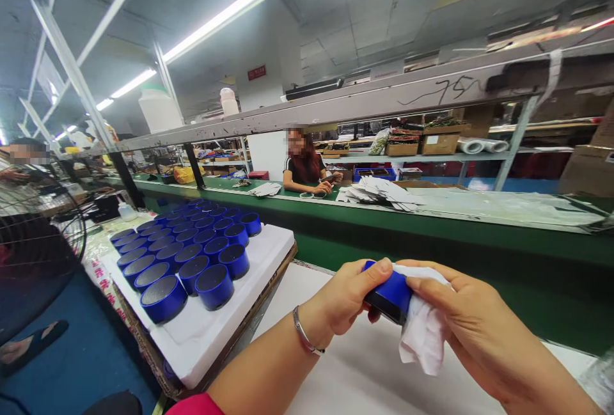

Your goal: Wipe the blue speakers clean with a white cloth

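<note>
- A green belt (432, 236) is seen running across the whole view, from far left to right, behind the work spot.
- A grey shelf (384, 98) is mounted over the belt, with "75" scrawled on its front edge.
- A white table (364, 364) is seen at bottom centre, just in front of the belt; both hands are held over it.
- A black fan (38, 255) is partly in view at the left edge.
- A white foam tray (268, 249) is set left of the table, on a board.
- Rows of blue cases (192, 255) with dark tops are stood upright on the tray, packed side by side; the right end of the tray is left bare.
- A person (304, 169) is seated on the far side of the belt, forearms on its edge.
- A pile of papers (374, 191) is lying on the belt's far edge, just right of that person.
- Right hand (474, 325): fingers are closed on a white cloth (425, 338), which is pressed against the right side of the held case.
- Left hand (345, 300): fingers are clamped on one blue case (391, 297), thumb on its upper edge.
- That blue case is held in the air above the table, between the two hands, tilted, well apart from the tray.
- A thin bracelet (304, 335) is worn on the left wrist.
</note>
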Motion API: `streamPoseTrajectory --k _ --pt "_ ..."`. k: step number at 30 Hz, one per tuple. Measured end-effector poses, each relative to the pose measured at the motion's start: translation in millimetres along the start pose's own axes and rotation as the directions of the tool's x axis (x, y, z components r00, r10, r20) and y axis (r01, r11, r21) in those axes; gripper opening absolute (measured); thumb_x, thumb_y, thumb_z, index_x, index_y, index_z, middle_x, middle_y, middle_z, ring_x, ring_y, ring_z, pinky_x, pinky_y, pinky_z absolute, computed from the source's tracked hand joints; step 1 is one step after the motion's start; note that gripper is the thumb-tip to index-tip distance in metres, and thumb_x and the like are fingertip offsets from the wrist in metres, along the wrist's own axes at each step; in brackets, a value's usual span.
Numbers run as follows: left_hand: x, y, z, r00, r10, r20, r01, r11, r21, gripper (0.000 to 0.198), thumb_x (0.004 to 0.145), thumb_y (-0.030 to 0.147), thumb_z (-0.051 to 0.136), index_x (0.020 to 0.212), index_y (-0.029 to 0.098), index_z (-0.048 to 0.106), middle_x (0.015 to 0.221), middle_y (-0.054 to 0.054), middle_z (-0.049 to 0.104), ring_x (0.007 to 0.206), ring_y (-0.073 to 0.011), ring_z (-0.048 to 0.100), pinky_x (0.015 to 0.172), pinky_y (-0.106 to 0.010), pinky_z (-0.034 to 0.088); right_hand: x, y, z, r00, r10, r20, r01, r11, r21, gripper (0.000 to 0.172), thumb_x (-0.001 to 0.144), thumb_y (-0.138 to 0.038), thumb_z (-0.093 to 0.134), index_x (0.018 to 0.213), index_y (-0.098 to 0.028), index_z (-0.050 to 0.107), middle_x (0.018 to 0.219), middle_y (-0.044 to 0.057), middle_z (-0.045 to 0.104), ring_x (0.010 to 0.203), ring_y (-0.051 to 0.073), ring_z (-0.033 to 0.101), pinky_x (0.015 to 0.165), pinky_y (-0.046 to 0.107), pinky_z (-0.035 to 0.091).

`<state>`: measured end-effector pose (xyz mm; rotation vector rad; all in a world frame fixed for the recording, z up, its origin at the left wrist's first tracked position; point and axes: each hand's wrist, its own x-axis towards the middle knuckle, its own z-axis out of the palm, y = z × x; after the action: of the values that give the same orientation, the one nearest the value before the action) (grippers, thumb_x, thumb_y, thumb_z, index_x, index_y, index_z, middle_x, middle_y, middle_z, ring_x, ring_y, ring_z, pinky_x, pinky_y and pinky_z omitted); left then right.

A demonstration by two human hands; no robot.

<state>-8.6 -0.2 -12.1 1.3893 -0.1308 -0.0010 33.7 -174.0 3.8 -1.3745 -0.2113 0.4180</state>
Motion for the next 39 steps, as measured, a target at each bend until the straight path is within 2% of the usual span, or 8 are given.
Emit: streamPoseTrajectory --k 4,11,13,17,21,26,31,39 --pt "-0.4 0.3 0.2 1.000 0.000 0.003 0.000 1.000 0.006 0.093 0.063 0.104 0.084 0.085 0.019 0.058 0.074 0.001 0.054 0.061 -0.0104 0.050 0.047 -0.023 0.038 -0.8 -0.5 0.3 1.000 0.015 -0.007 -0.015 1.000 0.000 0.091 0.040 -0.076 0.107 0.104 -0.016 0.083 0.094 0.017 0.081 0.071 0.029 0.072 0.054 0.037 0.057" --pt "-0.2 -1.7 0.2 1.000 0.009 -0.004 -0.009 1.000 0.013 0.093 0.063 0.105 0.084 0.086 0.018 0.060 0.075 0.000 0.055 0.062 -0.0108 0.050 0.047 -0.023 0.038 0.1 -1.3 1.7 1.000 0.000 -0.008 0.000 1.000 -0.009 0.086 0.039 -0.076 0.106 0.098 -0.018 0.082 0.095 0.018 0.081 0.075 0.031 0.073 0.057 0.039 0.059" --pt "-0.2 -1.5 0.5 1.000 0.005 -0.007 -0.005 1.000 0.005 0.093 0.063 0.104 0.085 0.087 0.018 0.060 0.075 0.001 0.055 0.063 -0.0108 0.050 0.047 -0.023 0.038 0.9 0.0 0.6 1.000 -0.013 0.002 0.013 1.000 -0.022 0.086 0.042 -0.076 0.106 0.100 -0.017 0.082 0.095 0.017 0.081 0.074 0.032 0.073 0.056 0.038 0.058" --pt "-0.7 -0.7 1.0 1.000 0.014 -0.002 -0.014 1.000 0.008 0.092 0.064 0.103 0.085 0.087 0.018 0.060 0.074 0.001 0.054 0.061 -0.0107 0.049 0.047 -0.024 0.037 2.2 2.3 -2.3 0.999 -0.048 0.023 0.048 0.999 -0.017 0.086 0.047 -0.078 0.105 0.101 -0.016 0.082 0.097 0.019 0.082 0.079 0.035 0.077 0.064 0.042 0.063" --pt "-0.9 -1.0 0.7 1.000 0.010 -0.005 -0.010 1.000 0.000 0.093 0.063 0.103 0.085 0.089 0.017 0.061 0.076 0.000 0.055 0.063 -0.0114 0.050 0.048 -0.024 0.037 2.0 1.8 -3.0 0.999 -0.036 -0.003 0.036 0.999 -0.015 0.087 0.043 -0.077 0.107 0.100 -0.016 0.083 0.096 0.018 0.082 0.076 0.031 0.075 0.059 0.038 0.061" --pt "-0.8 -1.5 0.7 1.000 0.004 -0.008 -0.004 1.000 0.000 0.094 0.063 0.104 0.085 0.089 0.017 0.062 0.076 0.000 0.056 0.063 -0.0113 0.051 0.048 -0.024 0.038 0.1 -0.8 -1.0 1.000 -0.022 0.001 0.022 1.000 -0.003 0.088 0.040 -0.076 0.108 0.099 -0.016 0.081 0.099 0.019 0.082 0.080 0.034 0.077 0.062 0.038 0.061" --pt "-1.2 -1.5 1.2 1.000 0.004 -0.001 -0.004 1.000 -0.005 0.092 0.065 0.102 0.086 0.090 0.017 0.061 0.076 0.000 0.056 0.064 -0.0113 0.051 0.049 -0.024 0.038 -1.6 -1.6 0.2 0.999 -0.033 0.017 0.033 0.999 -0.002 0.084 0.045 -0.078 0.106 0.097 -0.017 0.082 0.100 0.020 0.082 0.078 0.033 0.075 0.061 0.041 0.063" --pt "-0.5 -1.1 0.7 1.000 0.005 -0.002 -0.005 1.000 -0.013 0.092 0.064 0.102 0.086 0.089 0.017 0.061 0.076 0.000 0.056 0.064 -0.0116 0.051 0.048 -0.024 0.038 -1.3 -4.2 0.6 1.000 0.011 0.009 -0.012 0.999 0.041 0.082 0.040 -0.072 0.109 0.095 -0.017 0.082 0.105 0.020 0.083 0.083 0.035 0.078 0.064 0.041 0.065"
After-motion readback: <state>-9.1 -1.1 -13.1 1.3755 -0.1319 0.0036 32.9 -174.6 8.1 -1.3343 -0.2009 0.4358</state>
